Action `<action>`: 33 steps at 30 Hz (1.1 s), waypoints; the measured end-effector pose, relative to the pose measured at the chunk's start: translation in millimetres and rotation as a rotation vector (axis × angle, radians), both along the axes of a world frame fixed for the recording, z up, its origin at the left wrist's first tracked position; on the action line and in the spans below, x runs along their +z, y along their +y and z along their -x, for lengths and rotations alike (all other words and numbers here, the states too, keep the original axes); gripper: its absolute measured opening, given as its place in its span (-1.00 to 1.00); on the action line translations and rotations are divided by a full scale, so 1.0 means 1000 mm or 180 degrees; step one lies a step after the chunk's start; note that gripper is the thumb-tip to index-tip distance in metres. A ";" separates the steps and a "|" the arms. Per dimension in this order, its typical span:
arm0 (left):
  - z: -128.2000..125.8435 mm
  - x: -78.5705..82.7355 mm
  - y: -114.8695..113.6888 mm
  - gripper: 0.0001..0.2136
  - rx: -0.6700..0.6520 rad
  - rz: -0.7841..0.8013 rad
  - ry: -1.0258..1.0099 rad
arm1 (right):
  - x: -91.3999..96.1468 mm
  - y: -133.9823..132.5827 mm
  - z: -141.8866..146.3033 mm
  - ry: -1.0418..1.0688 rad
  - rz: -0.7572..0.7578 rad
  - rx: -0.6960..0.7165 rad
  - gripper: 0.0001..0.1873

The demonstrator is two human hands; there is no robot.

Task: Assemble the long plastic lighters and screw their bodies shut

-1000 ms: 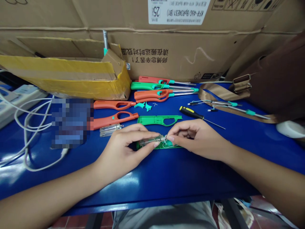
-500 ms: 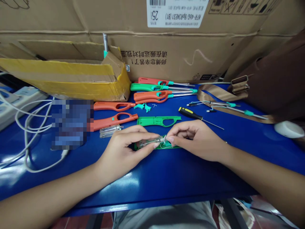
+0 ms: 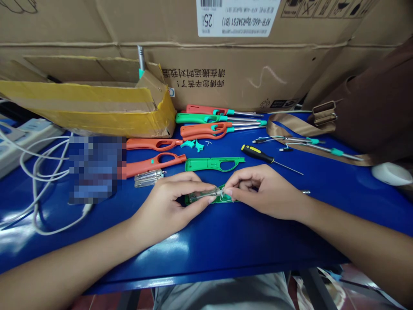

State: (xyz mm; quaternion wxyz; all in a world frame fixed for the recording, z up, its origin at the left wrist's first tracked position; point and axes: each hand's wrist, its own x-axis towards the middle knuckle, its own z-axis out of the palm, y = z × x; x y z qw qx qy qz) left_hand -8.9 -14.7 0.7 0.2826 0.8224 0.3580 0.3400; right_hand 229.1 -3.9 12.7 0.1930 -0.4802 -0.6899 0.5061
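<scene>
My left hand (image 3: 172, 196) grips a clear plastic fuel tank (image 3: 201, 195) between thumb and fingers. The tank lies over a green lighter shell half (image 3: 220, 200) on the blue table. At the tank's valve end, my right hand (image 3: 266, 189) is closed in a pinch; what its fingertips hold is hidden. A thin white tube curves beside them. Behind my hands lies another green shell half (image 3: 196, 164), its inside facing up. A second clear tank (image 3: 148, 178) rests by my left hand. A metal tip (image 3: 306, 192) shows past my right wrist.
Orange shell halves (image 3: 151, 165) and teal triggers (image 3: 199, 146) lie behind. A screwdriver (image 3: 263, 153), metal lighter tubes with wires (image 3: 337, 152) and a strap (image 3: 284, 122) are right. Whole lighters (image 3: 206, 130) lie before a yellow-taped box (image 3: 129, 122). White cables (image 3: 37, 189) run left.
My right hand has shifted slightly left at the tank's valve end. The metal tip past my right wrist shows more now. My left hand keeps its grip.
</scene>
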 end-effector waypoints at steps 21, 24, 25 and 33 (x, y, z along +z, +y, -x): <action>0.022 0.017 0.021 -0.84 -0.0705 -0.0662 0.1341 | -0.005 0.001 -0.012 -0.0776 -0.2614 0.0543 -0.82; 0.020 0.012 0.022 -0.90 -0.0599 -0.0255 0.0979 | -0.005 0.002 -0.013 -0.0857 -0.2619 0.0554 -0.81; 0.019 0.010 0.022 -0.93 -0.0530 -0.0068 0.0841 | -0.005 0.002 -0.013 -0.0872 -0.2614 0.0565 -0.80; 0.013 0.001 0.016 -0.91 -0.0188 0.0068 0.0576 | -0.006 0.003 -0.013 -0.1219 -0.2518 0.1147 -0.73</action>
